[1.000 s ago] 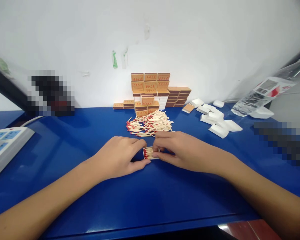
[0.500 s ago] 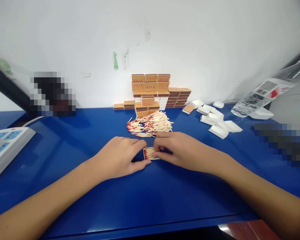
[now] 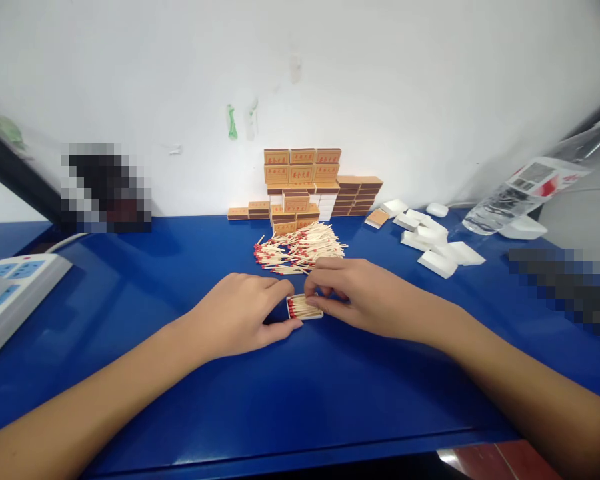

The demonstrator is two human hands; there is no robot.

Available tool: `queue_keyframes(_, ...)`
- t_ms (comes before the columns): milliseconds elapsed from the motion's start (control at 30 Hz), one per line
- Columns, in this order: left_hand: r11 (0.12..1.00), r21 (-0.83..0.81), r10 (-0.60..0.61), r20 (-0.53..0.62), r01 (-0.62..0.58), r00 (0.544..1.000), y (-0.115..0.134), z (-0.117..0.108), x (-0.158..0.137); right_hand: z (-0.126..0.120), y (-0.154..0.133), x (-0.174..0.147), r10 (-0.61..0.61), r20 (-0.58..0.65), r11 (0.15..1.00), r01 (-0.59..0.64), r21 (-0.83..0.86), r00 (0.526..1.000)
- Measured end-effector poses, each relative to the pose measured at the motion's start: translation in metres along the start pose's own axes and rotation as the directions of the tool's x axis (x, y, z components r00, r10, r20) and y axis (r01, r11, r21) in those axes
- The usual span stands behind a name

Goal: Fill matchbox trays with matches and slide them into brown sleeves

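In the head view, a small white matchbox tray (image 3: 312, 318) lies on the blue table. Red-tipped matches (image 3: 299, 307) lie side by side in it, heads to the left. My left hand (image 3: 240, 313) grips the tray's left end between thumb and forefinger. Over the tray's right part is my right hand (image 3: 363, 293), its thumb and fingertips drawn together at the matches. Whether a match is between those fingertips is hidden. Just beyond both hands spreads a loose heap of matches (image 3: 317, 248).
Orange matchboxes (image 3: 300, 173) are stacked against the wall, behind the heap. Several white empty trays (image 3: 437, 263) lie scattered at right, beside a tilted plastic bottle (image 3: 510, 193). A power strip (image 3: 30, 287) sits at the left edge.
My right hand has lifted slightly and its fingertips have shifted, uncovering the tray's right end and more of the matches. My left hand keeps its hold on the tray.
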State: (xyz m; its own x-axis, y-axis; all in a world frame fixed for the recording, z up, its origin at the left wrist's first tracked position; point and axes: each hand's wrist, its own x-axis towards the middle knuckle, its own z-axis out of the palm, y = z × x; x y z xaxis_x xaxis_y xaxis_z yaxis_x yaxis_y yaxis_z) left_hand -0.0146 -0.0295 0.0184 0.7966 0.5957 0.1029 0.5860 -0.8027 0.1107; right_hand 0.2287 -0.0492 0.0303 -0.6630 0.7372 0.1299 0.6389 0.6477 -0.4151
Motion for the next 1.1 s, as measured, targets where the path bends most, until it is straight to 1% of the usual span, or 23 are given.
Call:
queue_keyframes(133, 1.0, 0.006, 0.004, -0.005, -0.004, 1.0, 0.001, -0.001, -0.001, -0.001, -0.001, -0.001, -0.023, 0.041, 1.0, 0.023, -0.011, 0.999)
queue_keyframes(433, 1.0, 0.01, 0.014, -0.01, -0.014, 1.0, 0.0, -0.002, 0.0, -0.002, -0.001, -0.002, -0.002, 0.039, 1.0, 0.003, -0.028, 0.999)
queue_keyframes(533, 1.0, 0.003, 0.007, -0.012, -0.007, 1.0, 0.0, -0.001, 0.0, -0.008, 0.0, -0.003, -0.002, 0.0, 1.0, 0.002, -0.03, 1.0)
queue_keyframes(600, 1.0, 0.001, 0.002, -0.018, -0.002, 1.0, 0.0, 0.0, 0.001, -0.016, 0.004, -0.004, 0.007, -0.056, 0.999, -0.01, -0.052, 0.998)
queue_keyframes(667, 1.0, 0.004, -0.003, -0.025, 0.003, 1.0, 0.0, 0.001, 0.0, -0.026, 0.012, -0.008, 0.037, -0.102, 0.995, -0.047, -0.091, 0.994)
queue_keyframes(700, 1.0, 0.009, -0.006, -0.027, 0.006, 1.0, 0.0, 0.001, 0.0, -0.031, 0.016, -0.01, 0.065, -0.105, 0.991, -0.076, -0.111, 0.992)
queue_keyframes(733, 1.0, 0.013, -0.008, -0.028, 0.009, 1.0, 0.0, 0.002, -0.001, -0.035, 0.021, -0.013, 0.101, -0.089, 0.985, -0.112, -0.129, 0.991)
queue_keyframes(800, 1.0, 0.021, -0.015, -0.033, 0.016, 0.999, 0.0, 0.002, -0.001, -0.04, 0.032, -0.018, 0.197, -0.019, 0.967, -0.197, -0.164, 0.98)
queue_keyframes(867, 0.999, 0.019, -0.025, -0.035, 0.026, 0.999, -0.001, 0.001, -0.002, -0.041, 0.04, -0.023, 0.28, 0.044, 0.944, -0.266, -0.195, 0.959)
queue_keyframes(900, 1.0, 0.014, -0.027, -0.035, 0.028, 0.999, -0.001, 0.001, -0.002, -0.04, 0.042, -0.024, 0.303, 0.063, 0.936, -0.284, -0.207, 0.951)
queue_keyframes(1033, 1.0, 0.009, -0.023, -0.03, 0.023, 0.999, -0.001, 0.001, -0.001, -0.032, 0.045, -0.022, 0.326, 0.09, 0.926, -0.299, -0.229, 0.941)
queue_keyframes(1100, 1.0, 0.017, -0.023, -0.031, 0.023, 0.999, -0.001, 0.001, 0.0, -0.031, 0.043, -0.019, 0.311, 0.127, 0.94, -0.285, -0.187, 0.942)
